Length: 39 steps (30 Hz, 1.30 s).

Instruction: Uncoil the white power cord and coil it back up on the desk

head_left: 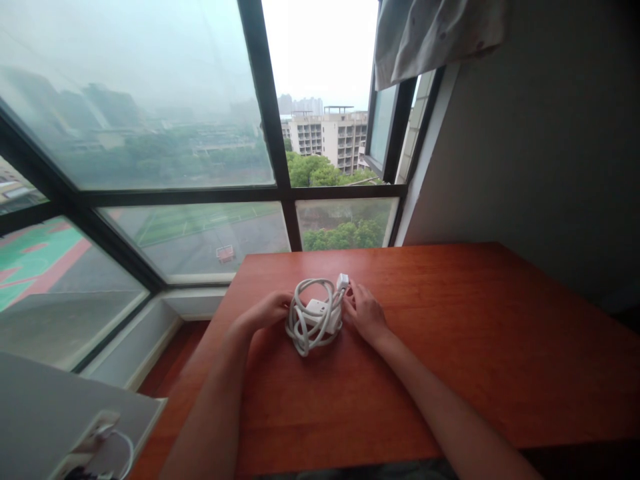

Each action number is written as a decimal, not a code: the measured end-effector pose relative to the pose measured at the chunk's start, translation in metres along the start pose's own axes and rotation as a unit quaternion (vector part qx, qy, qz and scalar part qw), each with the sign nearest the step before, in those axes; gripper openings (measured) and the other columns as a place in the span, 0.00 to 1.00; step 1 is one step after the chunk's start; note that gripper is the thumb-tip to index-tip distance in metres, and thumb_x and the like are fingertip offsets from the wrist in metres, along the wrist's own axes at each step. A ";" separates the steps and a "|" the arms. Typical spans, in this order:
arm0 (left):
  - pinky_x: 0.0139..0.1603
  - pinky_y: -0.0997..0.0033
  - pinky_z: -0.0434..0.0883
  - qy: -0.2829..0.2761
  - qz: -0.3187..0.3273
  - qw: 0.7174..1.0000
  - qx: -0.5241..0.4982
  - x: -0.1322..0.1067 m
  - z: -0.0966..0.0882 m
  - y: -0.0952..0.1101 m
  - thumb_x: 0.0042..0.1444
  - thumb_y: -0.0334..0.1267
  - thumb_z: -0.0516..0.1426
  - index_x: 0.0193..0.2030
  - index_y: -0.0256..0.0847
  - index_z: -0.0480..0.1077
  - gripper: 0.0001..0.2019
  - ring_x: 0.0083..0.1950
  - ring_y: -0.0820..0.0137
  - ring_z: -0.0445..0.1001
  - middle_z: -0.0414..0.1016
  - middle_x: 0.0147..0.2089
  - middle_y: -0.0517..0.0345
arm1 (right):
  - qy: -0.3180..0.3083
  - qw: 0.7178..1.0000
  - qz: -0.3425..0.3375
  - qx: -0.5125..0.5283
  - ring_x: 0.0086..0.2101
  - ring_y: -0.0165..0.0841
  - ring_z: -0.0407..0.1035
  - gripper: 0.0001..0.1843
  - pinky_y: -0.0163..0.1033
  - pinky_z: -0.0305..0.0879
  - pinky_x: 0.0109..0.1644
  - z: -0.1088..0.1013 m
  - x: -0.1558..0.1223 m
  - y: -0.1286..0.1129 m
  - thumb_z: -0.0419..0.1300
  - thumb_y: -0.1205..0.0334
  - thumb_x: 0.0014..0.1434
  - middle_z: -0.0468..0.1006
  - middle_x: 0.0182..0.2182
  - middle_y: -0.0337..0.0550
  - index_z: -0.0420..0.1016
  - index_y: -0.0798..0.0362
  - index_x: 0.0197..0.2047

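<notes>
A white extension cord (300,327) lies on the wooden table in a loose coil of several loops. Its white power strip (327,313) sits inside and under the loops, partly covered by them. At the coil's upper right, the white plug (343,281) sticks up. My left hand (274,308) is at the coil's left side, its curled fingers closed on the cord's outer loops; the fingertips are partly hidden. On the other side, my right hand (366,312) has its fingers bent round the cord just below the plug.
The reddish-brown table (450,320) extends widely to the right. Beyond its far edge stand dark-framed windows (287,193), one pane swung out. A grey curtain (435,40) hangs at upper right. At lower left, a wall socket (95,437) has a white cable plugged in.
</notes>
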State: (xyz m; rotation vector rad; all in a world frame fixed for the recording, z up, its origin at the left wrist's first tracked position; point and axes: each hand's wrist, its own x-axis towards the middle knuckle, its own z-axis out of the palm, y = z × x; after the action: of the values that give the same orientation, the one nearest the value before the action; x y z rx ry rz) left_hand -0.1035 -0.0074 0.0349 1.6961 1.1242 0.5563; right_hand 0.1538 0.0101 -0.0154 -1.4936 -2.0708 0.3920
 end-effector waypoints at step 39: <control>0.65 0.41 0.53 0.258 0.071 0.833 0.485 0.000 0.098 0.072 0.47 0.44 0.65 0.61 0.43 0.65 0.33 0.67 0.43 0.55 0.58 0.67 0.38 | -0.057 0.996 0.043 -0.050 0.44 0.38 0.74 0.23 0.38 0.66 0.49 -0.027 0.005 0.032 0.52 0.60 0.63 0.80 0.47 0.49 0.68 0.52 0.61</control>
State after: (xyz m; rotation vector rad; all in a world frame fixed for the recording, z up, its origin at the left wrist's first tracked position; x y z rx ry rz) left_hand 0.0030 -0.0600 0.0600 2.6061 1.8826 0.5961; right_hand 0.1930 0.0233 -0.0091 -1.6595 -2.1473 0.4204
